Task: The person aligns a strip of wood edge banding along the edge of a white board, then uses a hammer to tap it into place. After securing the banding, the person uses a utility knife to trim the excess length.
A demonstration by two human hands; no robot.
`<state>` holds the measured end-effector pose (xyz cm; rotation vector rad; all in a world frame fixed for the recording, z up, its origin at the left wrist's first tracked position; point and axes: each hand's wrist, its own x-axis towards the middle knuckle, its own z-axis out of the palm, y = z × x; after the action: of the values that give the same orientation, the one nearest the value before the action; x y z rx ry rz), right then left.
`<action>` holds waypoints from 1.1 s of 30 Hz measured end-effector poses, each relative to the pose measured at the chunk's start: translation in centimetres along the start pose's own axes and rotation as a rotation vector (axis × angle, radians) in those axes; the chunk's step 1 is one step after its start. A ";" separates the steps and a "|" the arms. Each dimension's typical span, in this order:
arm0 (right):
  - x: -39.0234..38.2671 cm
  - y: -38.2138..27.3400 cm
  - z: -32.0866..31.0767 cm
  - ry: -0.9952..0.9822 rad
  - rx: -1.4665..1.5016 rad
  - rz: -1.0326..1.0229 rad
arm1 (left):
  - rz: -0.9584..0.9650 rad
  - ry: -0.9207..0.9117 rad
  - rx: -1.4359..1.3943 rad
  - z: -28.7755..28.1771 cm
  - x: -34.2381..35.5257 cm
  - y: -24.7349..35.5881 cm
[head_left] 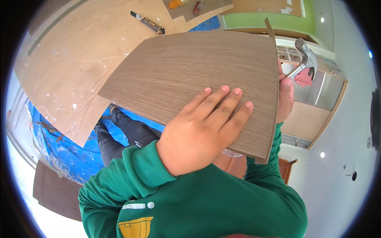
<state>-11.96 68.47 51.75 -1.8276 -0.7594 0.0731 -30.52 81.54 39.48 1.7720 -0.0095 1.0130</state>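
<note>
Wood-grain panel [186,75] under flat left hand [202,127]

Bright, even daylight, sharp at the centre, with strong fisheye bending and a dark vignette at the rim.

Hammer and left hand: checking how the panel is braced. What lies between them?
In the head view, the brown wood-grain panel lies between left hand and hammer; its right edge separates them.
</note>
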 end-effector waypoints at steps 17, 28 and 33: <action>3.3 13.6 -8.1 0.268 0.260 0.247 | -0.181 0.001 0.006 -2.3 2.0 2.1; 6.5 46.0 -3.9 -0.015 0.012 1.022 | -0.563 0.095 0.924 -4.2 -0.5 1.8; 17.6 55.4 3.6 -0.060 0.078 0.911 | -0.848 0.820 0.325 -2.1 -0.1 2.1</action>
<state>26.11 70.09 7.72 -1.9641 0.0893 0.7337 -32.84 82.15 41.25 1.2765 1.3562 1.0308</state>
